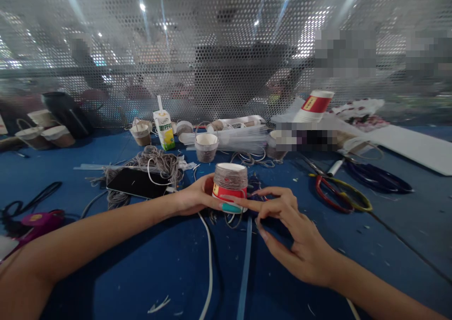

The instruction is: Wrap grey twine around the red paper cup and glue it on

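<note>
While the left hand [197, 195] clasps the cup [231, 191] below its cord band [231, 175], the right hand [299, 233], fingers spread, touches it; likely light, crushable, best held gently there.

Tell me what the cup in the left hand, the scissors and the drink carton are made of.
Cup: probably smooth printed paper, given its pale rim and red band; the grey cord around it looks matte and fibrous, perhaps twine.
Scissors: greyish blades, likely metal; red and yellow handles, perhaps plastic.
Drink carton: apparently coated card, printed, with crisp folded edges.
</note>
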Available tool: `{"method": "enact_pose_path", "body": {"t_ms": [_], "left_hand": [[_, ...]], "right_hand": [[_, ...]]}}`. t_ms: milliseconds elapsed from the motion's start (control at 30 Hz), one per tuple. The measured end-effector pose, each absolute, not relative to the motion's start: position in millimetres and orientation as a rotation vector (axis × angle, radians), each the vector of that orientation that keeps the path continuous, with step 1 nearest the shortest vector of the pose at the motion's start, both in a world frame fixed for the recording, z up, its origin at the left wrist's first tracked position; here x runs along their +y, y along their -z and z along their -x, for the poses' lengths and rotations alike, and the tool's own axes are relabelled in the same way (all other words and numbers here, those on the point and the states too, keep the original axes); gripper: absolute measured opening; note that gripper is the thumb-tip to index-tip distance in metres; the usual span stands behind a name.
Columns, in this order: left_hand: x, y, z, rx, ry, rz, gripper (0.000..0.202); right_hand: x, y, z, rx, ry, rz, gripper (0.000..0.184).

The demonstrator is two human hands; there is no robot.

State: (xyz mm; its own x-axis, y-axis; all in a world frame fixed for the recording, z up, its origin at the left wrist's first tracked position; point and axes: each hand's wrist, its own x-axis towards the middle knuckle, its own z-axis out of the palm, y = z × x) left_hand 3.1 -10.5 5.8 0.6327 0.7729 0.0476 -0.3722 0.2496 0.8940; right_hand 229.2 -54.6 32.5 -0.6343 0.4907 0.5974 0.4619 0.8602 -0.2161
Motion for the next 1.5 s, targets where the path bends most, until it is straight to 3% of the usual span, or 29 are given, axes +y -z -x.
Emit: {"method": "enact_pose_path", "body": {"t_ms": [200, 500, 1033, 1333, 1500], "left_hand": [[-10.8, -6.7, -4.5, 0.444, -0.825, -1.059, 0.055], [-9.6, -1.7, -6.5, 0.473, -0.842, -1.033, 0.058], [-8.0, -3.1, -1.7, 0.397, -0.820, -0.971, 0.052], [-9.9, -4.8, -3.6, 0.466, -0.919, -0.893, 0.052], [-7.1, -2.2, 0.7, 0.433, -0.838, -0.951, 0.058]], "right_hand": [[-56.2, -31.3, -228.6, -2.365, -0.010, 0.692, 0.027], [-55.0, -28.0, -230.4, -2.336, -0.052, 0.708, 0.038], [-57.9, -28.7, -229.2, -2.423, 0.052, 0.732, 0.025], [-54.8, -26.7, -228.5, -2.118, 0.176, 0.782, 0.022], [-52.3, -27.1, -230.2, -2.069, -0.003, 0.812, 0.020]]}}
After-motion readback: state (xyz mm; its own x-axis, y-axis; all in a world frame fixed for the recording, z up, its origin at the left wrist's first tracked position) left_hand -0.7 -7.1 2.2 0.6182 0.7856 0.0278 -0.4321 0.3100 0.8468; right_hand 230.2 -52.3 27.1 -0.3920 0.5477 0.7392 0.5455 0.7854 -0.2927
